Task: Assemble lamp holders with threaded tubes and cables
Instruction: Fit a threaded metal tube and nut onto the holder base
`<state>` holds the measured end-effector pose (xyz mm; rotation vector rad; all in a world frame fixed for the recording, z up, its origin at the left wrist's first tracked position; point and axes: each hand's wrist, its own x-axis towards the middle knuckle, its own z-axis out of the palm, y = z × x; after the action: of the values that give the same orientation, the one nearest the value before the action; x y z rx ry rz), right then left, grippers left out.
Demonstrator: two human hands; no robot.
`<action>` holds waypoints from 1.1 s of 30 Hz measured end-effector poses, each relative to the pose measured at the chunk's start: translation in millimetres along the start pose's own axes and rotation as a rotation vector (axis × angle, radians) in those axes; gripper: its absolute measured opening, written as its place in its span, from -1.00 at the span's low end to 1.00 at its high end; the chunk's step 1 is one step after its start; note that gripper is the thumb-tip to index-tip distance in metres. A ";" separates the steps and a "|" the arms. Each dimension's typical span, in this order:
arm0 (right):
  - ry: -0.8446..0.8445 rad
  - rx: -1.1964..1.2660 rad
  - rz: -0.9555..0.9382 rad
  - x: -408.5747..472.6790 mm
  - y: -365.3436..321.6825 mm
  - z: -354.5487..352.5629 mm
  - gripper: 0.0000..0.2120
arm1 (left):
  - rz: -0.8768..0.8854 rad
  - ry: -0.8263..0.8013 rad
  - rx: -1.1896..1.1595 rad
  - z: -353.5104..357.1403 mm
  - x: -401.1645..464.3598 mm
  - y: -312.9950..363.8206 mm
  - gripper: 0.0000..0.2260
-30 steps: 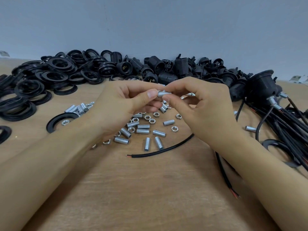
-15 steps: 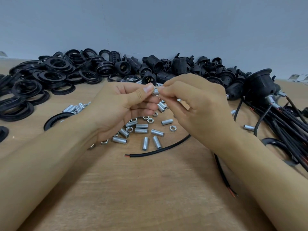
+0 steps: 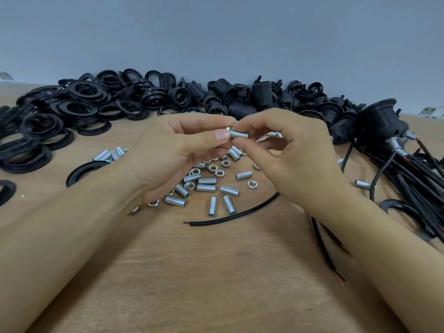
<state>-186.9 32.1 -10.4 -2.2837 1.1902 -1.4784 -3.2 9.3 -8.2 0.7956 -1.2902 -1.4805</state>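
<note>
- Table (image 3: pixel 216 272) of pale wood runs the full width of the view and carries everything, with a grey wall behind it.
- Rings (image 3: pixel 79 106) of black plastic lie heaped at the far left, and black lamp holders (image 3: pixel 240 94) are piled along the back against the wall.
- Cables (image 3: pixel 408 169) sit bundled at the right, some ending in finished holders with a metal tube at the neck; one loose cable (image 3: pixel 230 216) lies across the middle, its bared end pointing left.
- Left hand (image 3: pixel 173 157) is raised above the scattered parts, thumb and fingers pinching the left end of a tube (image 3: pixel 239 134).
- Right hand (image 3: pixel 295 159) meets it from the other side, with fingertips closed around the same tube's right part.
- That tube is held between the two hands above the table, its long axis running roughly left to right and tipped slightly down to the right.
- A nut (image 3: pixel 229 129) seems to sit at the tube's left end, against the left fingers, so I judge it is being spun on; the turning must follow the tube's axis.
- Spare tubes (image 3: pixel 206 187) and nuts (image 3: pixel 251 184) lie directly under the hands.
</note>
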 end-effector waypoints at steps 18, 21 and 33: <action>-0.022 0.030 0.064 -0.6 -1.4 -4.0 -0.91 | 0.089 0.000 0.205 -3.9 -2.4 -1.0 -0.72; -0.013 0.048 0.110 0.3 -0.1 -4.3 -0.92 | 0.093 -0.049 0.116 -3.6 -1.5 0.2 -0.73; -0.050 -0.039 0.168 0.3 3.3 -2.5 -0.94 | 0.044 0.001 -0.230 -6.5 -4.7 12.0 -0.54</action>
<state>-190.7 30.3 -10.7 -2.1706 1.3703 -1.3421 7.2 12.2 1.4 0.6130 -1.1049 -1.5588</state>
